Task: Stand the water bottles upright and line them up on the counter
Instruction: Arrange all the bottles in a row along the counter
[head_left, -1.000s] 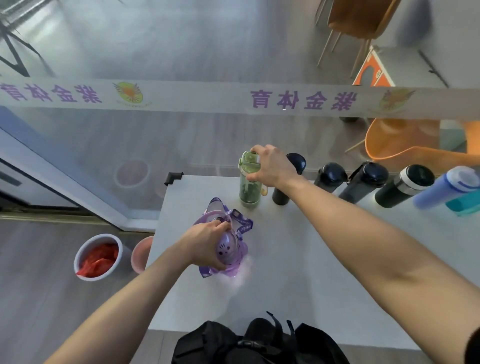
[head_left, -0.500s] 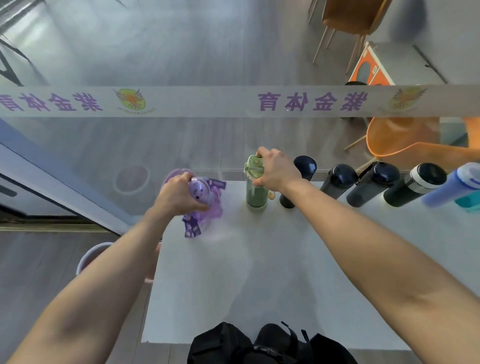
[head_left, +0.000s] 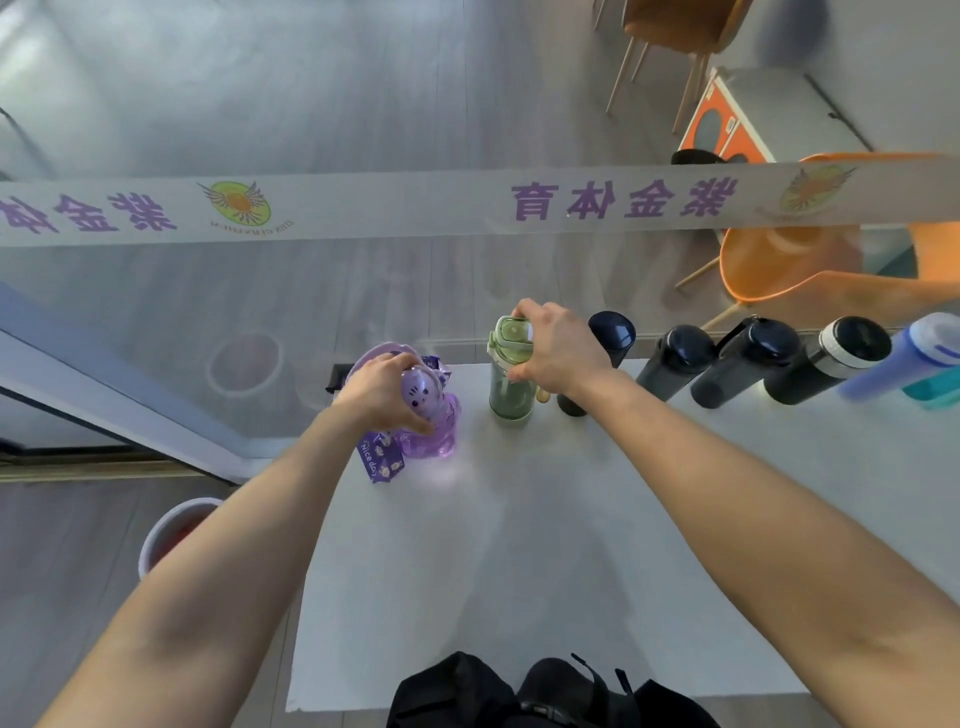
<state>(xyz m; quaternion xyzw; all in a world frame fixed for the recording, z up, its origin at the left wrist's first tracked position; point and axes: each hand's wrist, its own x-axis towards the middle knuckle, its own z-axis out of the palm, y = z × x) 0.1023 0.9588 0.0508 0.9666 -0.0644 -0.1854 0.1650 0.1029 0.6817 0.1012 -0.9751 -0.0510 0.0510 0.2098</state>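
1. A white rectangular counter (head_left: 519, 545) is seen from above, set against a glass partition carrying a pale banner with purple characters (head_left: 467, 205).
2. A translucent purple plastic water bottle with a cat-face lid (head_left: 428, 415) is stood upright at the far left corner of the counter, with a purple printed strap (head_left: 382, 460) hanging at its near side.
3. The top of the purple bottle is gripped by the left hand (head_left: 379, 392), with the fingers closed around the lid.
4. A translucent green plastic water bottle with a flip lid (head_left: 511, 374) is stood upright just to the right of the purple bottle, apart from it.
5. The lid of the green bottle is held by the right hand (head_left: 558, 348), with the fingers wrapped over it from above.
6. A row of upright bottles is continued to the right along the far edge: a dark navy bottle (head_left: 608, 343) partly hidden behind the right hand, two further dark bottles (head_left: 675, 361) (head_left: 743, 364), a black bottle with a white collar (head_left: 826, 361), a blue bottle with a white cap (head_left: 898, 361) and a teal bottle (head_left: 935, 389) at the frame edge.
7. A black bag (head_left: 519, 696) is placed at the near edge of the counter.
8. A white bucket (head_left: 171, 530) is located on the floor to the left of the counter.
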